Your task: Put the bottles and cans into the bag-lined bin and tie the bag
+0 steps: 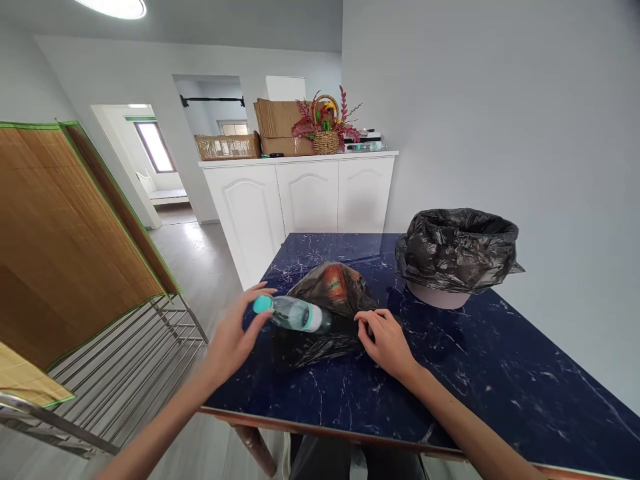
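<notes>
A clear plastic bottle [295, 313] with a turquoise cap and a white-and-turquoise label lies tilted at the mouth of a black plastic bag [310, 350]. My left hand [235, 333], slightly blurred, has its thumb and fingers around the capped end. The bottle's base reaches into the dark folds, where its end is hard to see. My right hand [385, 337] pinches the bag's edge on the right side, fingertips curled into the film. Through the thin plastic shows an orange-red package [335, 283], its kind unclear.
A pinkish bin [440, 297] lined with a black bag stands at the right on the dark blue marbled table [480, 373]. Behind are a white cabinet [305, 193], cardboard boxes [285, 120] and a flower basket [327, 141]. A metal rack [185, 333] stands left.
</notes>
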The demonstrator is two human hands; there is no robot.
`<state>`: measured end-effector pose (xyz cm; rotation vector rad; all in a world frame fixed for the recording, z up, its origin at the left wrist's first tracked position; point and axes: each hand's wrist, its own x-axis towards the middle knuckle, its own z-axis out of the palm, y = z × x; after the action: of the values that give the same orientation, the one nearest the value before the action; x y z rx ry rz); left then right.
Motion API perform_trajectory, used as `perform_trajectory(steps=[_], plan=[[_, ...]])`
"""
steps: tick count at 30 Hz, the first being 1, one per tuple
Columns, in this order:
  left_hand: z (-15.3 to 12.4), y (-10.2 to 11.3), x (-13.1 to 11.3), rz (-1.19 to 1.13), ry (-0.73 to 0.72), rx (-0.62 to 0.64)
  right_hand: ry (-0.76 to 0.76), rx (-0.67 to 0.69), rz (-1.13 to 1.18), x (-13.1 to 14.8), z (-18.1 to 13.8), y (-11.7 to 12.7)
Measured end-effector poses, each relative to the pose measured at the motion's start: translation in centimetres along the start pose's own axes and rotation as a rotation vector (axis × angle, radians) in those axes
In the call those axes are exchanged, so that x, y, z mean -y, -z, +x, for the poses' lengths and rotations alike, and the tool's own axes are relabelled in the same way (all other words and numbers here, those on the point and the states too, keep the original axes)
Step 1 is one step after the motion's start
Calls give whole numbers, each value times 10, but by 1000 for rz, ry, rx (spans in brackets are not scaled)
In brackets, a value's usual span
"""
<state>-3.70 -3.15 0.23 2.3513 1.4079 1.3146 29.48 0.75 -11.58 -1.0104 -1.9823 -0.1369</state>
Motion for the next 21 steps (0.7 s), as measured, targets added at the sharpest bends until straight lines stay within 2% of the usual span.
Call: perform_trajectory(steps=[3,5,8,12,17,21], plan=[[9,24,-11,-155,93,-206,-14,17,16,-2,-3,-1],[16,39,-15,-177,112,-358,-20,24,23,-3,-5,-1],[26,55,-12,-180,109,-493,-12,41,33,-2,-7,0],[39,58,14,-172,99,-493,12,68,44,3,-7,2],[51,35,60,-181,129,-434,31,100,52,3,-7,1],[60,17,82,-159,152,-425,22,120,53,-1,-8,0]])
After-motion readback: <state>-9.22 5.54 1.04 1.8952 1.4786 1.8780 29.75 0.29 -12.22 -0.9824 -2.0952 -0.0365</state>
